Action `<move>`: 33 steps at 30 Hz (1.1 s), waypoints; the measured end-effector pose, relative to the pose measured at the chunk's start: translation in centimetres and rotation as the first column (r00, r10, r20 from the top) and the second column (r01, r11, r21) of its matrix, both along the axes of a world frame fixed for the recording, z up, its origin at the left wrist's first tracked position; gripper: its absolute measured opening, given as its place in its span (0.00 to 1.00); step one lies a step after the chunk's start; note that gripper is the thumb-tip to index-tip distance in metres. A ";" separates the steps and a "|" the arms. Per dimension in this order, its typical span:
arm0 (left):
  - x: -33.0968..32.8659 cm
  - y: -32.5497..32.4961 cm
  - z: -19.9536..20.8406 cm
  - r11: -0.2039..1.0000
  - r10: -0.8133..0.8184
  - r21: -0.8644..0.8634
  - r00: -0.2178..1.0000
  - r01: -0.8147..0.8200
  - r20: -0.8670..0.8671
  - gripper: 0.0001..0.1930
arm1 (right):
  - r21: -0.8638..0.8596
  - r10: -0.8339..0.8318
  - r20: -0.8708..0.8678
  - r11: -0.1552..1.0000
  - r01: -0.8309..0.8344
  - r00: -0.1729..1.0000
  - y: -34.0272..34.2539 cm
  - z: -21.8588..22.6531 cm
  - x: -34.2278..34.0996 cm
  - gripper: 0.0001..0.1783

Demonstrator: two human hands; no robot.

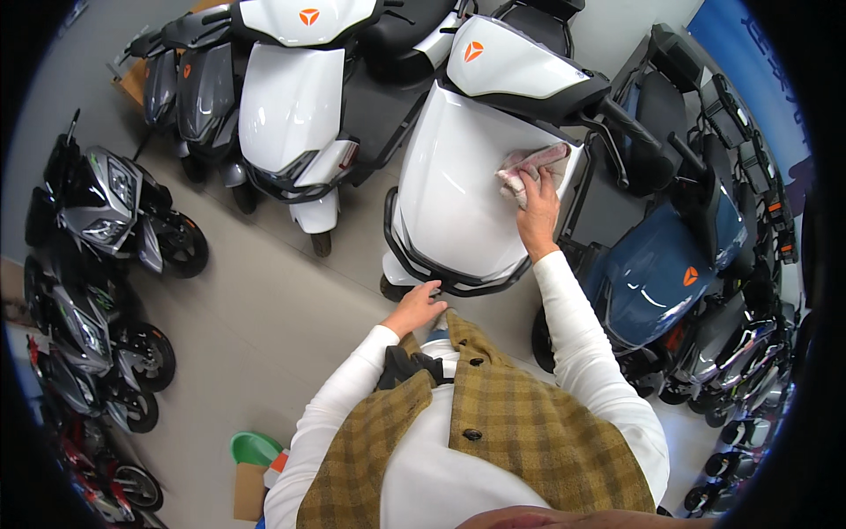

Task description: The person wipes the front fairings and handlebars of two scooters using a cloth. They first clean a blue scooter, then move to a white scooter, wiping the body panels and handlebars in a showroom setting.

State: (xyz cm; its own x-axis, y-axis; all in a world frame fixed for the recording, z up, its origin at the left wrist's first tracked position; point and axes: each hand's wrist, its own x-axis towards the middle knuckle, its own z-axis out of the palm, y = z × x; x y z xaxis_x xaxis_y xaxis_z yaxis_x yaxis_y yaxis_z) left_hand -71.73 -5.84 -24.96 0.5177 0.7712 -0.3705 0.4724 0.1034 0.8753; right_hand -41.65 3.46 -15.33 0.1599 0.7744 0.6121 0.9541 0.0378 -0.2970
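Observation:
In front of me stands a white electric scooter (458, 176) with a smooth, glossy front panel and a black bumper bar (423, 265) along its lower edge. My right hand (538, 207) grips a crumpled pinkish-white cloth (533, 166) and presses it on the right side of that panel, near the handlebar. Lower down, my left hand (418, 308) is beside the bumper bar with its fingers stretched out and no object in it. Whether its fingertips touch the bar I cannot tell.
A blue scooter (643, 273) stands close on the right, another white scooter (295, 106) on the left. Dark motorcycles (115, 203) line the far left, and more vehicles stand along the right. A green basin (256, 448) and a cardboard box (249, 491) sit on the floor at lower left.

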 end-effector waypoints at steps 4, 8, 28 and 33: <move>0.4 3.4 1.2 0.999 -0.010 0.048 0.997 0.014 -0.077 0.35 | 0.036 0.051 0.024 0.998 -0.051 0.998 2.6 1.3 1.4 0.31; 2.4 6.5 2.5 1.000 0.002 0.025 1.000 -0.001 -0.022 0.34 | -0.019 0.046 0.066 0.999 -0.045 0.997 6.0 4.0 1.4 0.29; 1.1 21.0 6.7 0.990 0.068 0.115 0.989 -0.084 0.134 0.31 | -0.059 0.256 0.207 0.967 -0.249 0.944 18.7 4.9 -11.3 0.19; -0.4 25.7 7.4 0.986 0.056 0.143 0.981 -0.084 0.187 0.31 | -0.171 0.146 0.337 0.981 -0.092 0.930 22.5 5.0 -14.0 0.16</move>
